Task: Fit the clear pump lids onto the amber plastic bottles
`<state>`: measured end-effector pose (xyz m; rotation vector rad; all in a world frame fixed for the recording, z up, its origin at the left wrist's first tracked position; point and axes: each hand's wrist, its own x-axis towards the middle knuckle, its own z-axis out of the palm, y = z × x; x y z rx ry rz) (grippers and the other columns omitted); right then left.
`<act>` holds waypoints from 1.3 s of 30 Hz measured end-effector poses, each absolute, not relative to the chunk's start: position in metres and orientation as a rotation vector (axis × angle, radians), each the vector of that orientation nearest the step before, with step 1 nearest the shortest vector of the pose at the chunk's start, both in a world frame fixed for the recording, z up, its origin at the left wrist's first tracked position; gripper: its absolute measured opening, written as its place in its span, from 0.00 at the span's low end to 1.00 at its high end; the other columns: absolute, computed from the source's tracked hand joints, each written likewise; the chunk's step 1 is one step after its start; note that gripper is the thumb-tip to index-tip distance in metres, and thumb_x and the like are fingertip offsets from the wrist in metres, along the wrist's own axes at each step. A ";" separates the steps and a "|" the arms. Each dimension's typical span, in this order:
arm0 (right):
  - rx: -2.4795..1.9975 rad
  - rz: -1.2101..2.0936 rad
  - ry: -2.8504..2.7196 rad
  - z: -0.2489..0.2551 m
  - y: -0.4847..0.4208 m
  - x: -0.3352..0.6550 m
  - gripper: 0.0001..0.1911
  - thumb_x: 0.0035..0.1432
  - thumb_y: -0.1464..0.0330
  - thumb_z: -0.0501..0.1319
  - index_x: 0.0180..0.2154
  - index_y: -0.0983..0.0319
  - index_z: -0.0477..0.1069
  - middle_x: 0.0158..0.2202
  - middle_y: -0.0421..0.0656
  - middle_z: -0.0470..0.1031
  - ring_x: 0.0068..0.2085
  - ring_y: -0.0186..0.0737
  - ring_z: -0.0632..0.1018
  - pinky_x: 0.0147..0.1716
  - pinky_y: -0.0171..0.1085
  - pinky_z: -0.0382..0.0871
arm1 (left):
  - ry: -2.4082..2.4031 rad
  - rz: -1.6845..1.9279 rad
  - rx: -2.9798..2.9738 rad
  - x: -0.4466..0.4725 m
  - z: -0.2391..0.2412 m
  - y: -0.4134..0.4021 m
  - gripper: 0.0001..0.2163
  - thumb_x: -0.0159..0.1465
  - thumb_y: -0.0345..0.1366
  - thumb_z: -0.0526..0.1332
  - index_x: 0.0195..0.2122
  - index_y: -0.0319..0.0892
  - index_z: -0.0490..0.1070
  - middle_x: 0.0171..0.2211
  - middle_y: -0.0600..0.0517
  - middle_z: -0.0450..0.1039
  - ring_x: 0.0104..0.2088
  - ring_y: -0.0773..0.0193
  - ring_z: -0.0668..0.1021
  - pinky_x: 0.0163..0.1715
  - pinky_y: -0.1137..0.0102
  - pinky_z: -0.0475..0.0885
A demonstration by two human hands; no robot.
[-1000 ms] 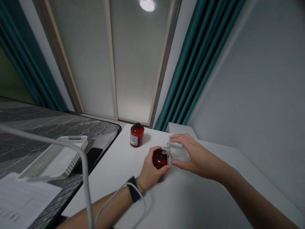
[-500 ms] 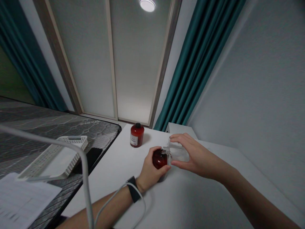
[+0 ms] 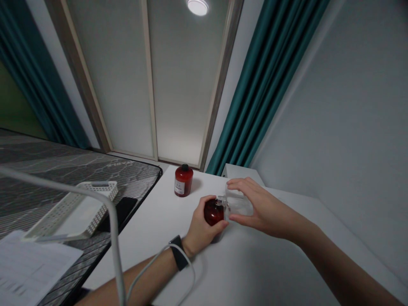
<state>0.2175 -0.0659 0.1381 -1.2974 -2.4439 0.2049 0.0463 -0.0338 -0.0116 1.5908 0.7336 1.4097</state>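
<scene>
My left hand (image 3: pixel 200 229) is wrapped round a small dark red bottle (image 3: pixel 213 212) standing on the white table (image 3: pixel 255 272). My right hand (image 3: pixel 263 208) grips a clear container (image 3: pixel 239 204), tipped on its side with its mouth against the top of the red bottle. A black watch sits on my left wrist. A second red bottle (image 3: pixel 182 180) with a black cap and white label stands upright farther back on the table, apart from both hands.
A white perforated basket (image 3: pixel 76 208) and a dark phone (image 3: pixel 119 212) lie on the grey patterned mattress at left. Paper sheets (image 3: pixel 28 267) rest at the lower left. A white lamp arm (image 3: pixel 105 212) and cable cross the foreground. Teal curtains flank a window.
</scene>
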 end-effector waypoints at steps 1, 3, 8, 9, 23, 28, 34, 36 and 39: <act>-1.297 0.206 -2.447 0.139 -0.066 0.217 0.25 0.55 0.64 0.68 0.53 0.58 0.66 0.56 0.49 0.71 0.58 0.52 0.70 0.58 0.55 0.66 | 0.738 1.413 1.591 0.046 -0.012 -0.034 0.26 0.53 0.37 0.69 0.52 0.42 0.64 0.48 0.47 0.71 0.48 0.53 0.74 0.52 0.58 0.68; -1.297 0.212 -2.450 0.139 -0.066 0.217 0.25 0.55 0.63 0.68 0.53 0.58 0.66 0.56 0.49 0.71 0.58 0.52 0.70 0.59 0.56 0.65 | 0.745 1.416 1.593 0.046 -0.012 -0.034 0.26 0.53 0.37 0.69 0.52 0.42 0.64 0.48 0.47 0.71 0.48 0.53 0.74 0.53 0.58 0.68; -1.296 0.218 -2.457 0.139 -0.067 0.217 0.25 0.55 0.63 0.67 0.53 0.57 0.65 0.56 0.49 0.71 0.58 0.52 0.70 0.58 0.56 0.65 | 0.746 1.412 1.598 0.046 -0.013 -0.034 0.26 0.54 0.38 0.69 0.53 0.43 0.63 0.48 0.47 0.71 0.48 0.53 0.75 0.53 0.58 0.69; -1.294 0.218 -2.459 0.139 -0.066 0.217 0.25 0.56 0.63 0.67 0.54 0.57 0.65 0.56 0.49 0.70 0.58 0.52 0.70 0.58 0.56 0.65 | 0.747 1.410 1.600 0.046 -0.013 -0.034 0.26 0.54 0.38 0.69 0.53 0.43 0.63 0.48 0.47 0.71 0.48 0.53 0.75 0.53 0.58 0.69; -1.292 0.221 -2.458 0.140 -0.065 0.216 0.25 0.55 0.64 0.68 0.53 0.58 0.65 0.55 0.49 0.71 0.57 0.53 0.71 0.58 0.55 0.66 | 0.763 1.431 1.602 0.047 -0.012 -0.034 0.26 0.53 0.39 0.70 0.52 0.42 0.64 0.47 0.47 0.72 0.48 0.53 0.75 0.52 0.59 0.70; -1.289 0.220 -2.461 0.140 -0.065 0.216 0.25 0.56 0.64 0.67 0.54 0.57 0.65 0.56 0.49 0.71 0.57 0.53 0.71 0.58 0.56 0.66 | 0.762 1.430 1.602 0.047 -0.012 -0.034 0.26 0.53 0.37 0.70 0.52 0.42 0.64 0.48 0.47 0.71 0.49 0.53 0.75 0.53 0.58 0.69; -1.275 0.205 -2.438 0.135 -0.065 0.220 0.25 0.56 0.63 0.67 0.54 0.57 0.65 0.57 0.49 0.70 0.58 0.53 0.70 0.59 0.57 0.65 | 0.768 1.413 1.593 0.047 -0.011 -0.035 0.26 0.53 0.38 0.69 0.52 0.42 0.64 0.47 0.47 0.71 0.48 0.53 0.75 0.52 0.58 0.70; -1.276 0.212 -2.431 0.134 -0.066 0.221 0.25 0.55 0.63 0.67 0.54 0.56 0.65 0.57 0.49 0.70 0.59 0.53 0.70 0.59 0.57 0.65 | 0.765 1.411 1.600 0.047 -0.011 -0.035 0.26 0.53 0.38 0.69 0.52 0.42 0.64 0.47 0.47 0.72 0.48 0.53 0.75 0.52 0.58 0.70; -1.269 0.229 -2.417 0.134 -0.067 0.221 0.26 0.54 0.63 0.68 0.54 0.55 0.66 0.56 0.48 0.71 0.59 0.54 0.70 0.58 0.57 0.66 | 0.775 1.402 1.610 0.047 -0.011 -0.035 0.26 0.52 0.37 0.69 0.51 0.42 0.64 0.47 0.47 0.72 0.47 0.53 0.76 0.52 0.58 0.70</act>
